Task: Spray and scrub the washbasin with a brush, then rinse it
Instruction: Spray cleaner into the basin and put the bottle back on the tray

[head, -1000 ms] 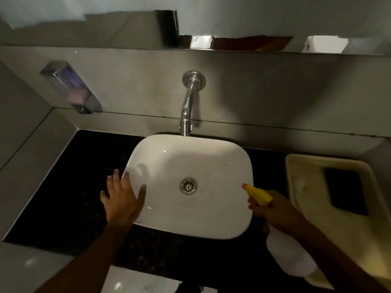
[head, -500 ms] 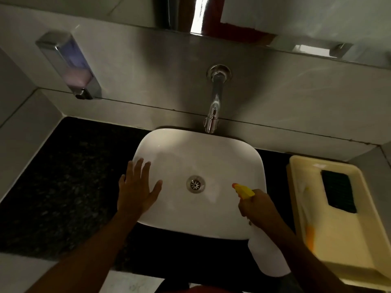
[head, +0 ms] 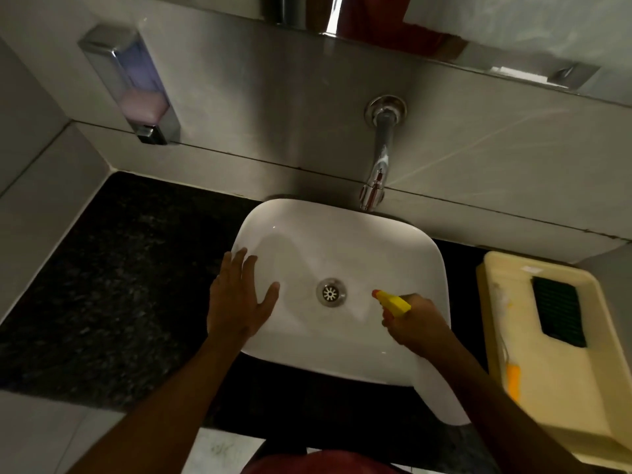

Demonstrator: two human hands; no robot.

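Black counter (head: 119, 285); right hand (head: 415, 323) aims spray bottle (head: 393, 302) into washbasin (head: 342, 248).

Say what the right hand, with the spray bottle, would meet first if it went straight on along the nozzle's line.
Probably the drain at the washbasin floor; right hand and nozzle aim there. Depth is unclear.

Dim overall, white washbasin (head: 342, 254) brightest, glare on mirror strip (head: 333, 18), wide-angle bending at edges
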